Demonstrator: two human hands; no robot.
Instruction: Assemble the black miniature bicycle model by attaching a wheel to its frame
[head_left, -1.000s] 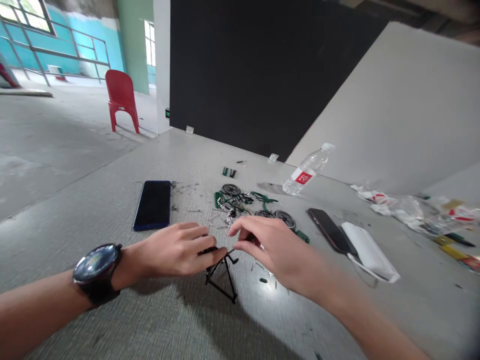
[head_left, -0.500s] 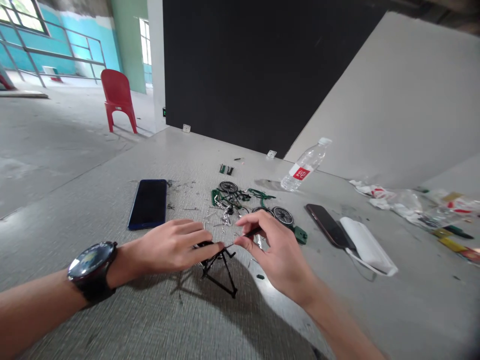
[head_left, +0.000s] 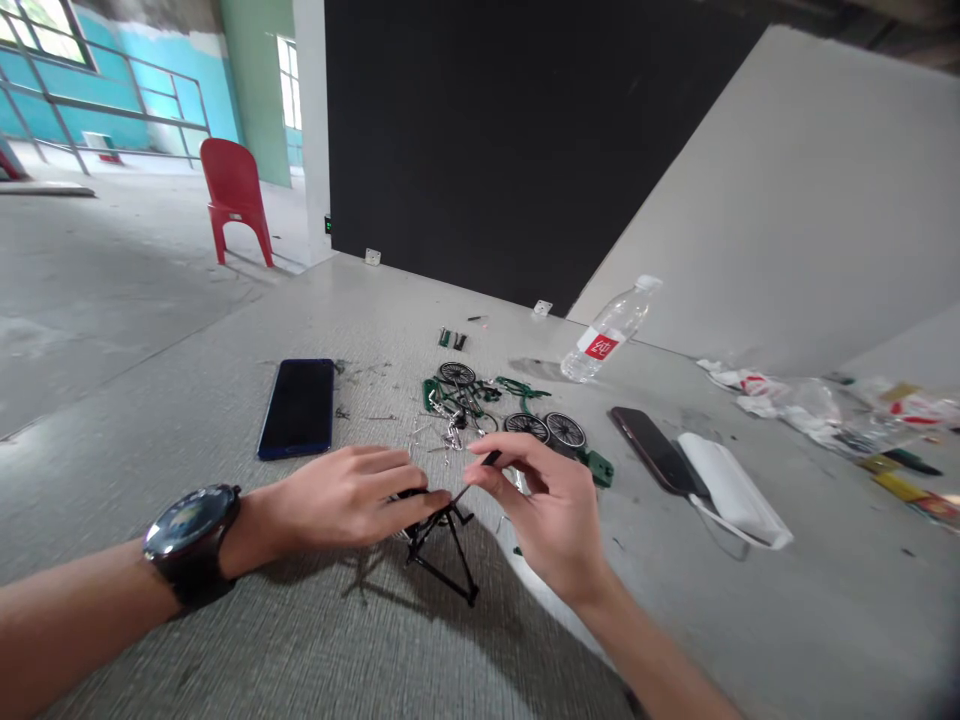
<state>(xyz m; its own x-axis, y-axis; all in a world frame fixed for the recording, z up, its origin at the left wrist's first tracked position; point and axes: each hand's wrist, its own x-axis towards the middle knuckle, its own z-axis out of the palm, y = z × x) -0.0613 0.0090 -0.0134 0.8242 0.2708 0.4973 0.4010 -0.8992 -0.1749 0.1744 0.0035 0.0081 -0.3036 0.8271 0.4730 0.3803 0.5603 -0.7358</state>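
Observation:
My left hand (head_left: 349,495), with a watch on its wrist, is closed on a black miniature bicycle frame (head_left: 444,578) just above the grey table. Its fingers cover the frame's upper left part. My right hand (head_left: 551,505) pinches a small screwdriver (head_left: 491,458) with a black handle and a thin shaft. The shaft slants down to the frame beside my left fingertips; whether its tip sits in a screw cannot be made out. Beyond my hands lie miniature wheels (head_left: 565,430), green bicycle parts (head_left: 525,388) and small silvery pieces (head_left: 453,432).
A blue-edged phone (head_left: 297,408) lies left. At right are a clear bottle (head_left: 611,330), a dark phone (head_left: 651,450) and a white power bank (head_left: 731,490) with a cable. Crumpled wrappers (head_left: 814,405) lie farther right. A black panel (head_left: 510,140) stands behind; a red chair (head_left: 236,200) is far left.
My right hand has turned and shifted slightly, and the screwdriver now stands steeper against the frame. My left hand and the frame have moved very slightly to the right.

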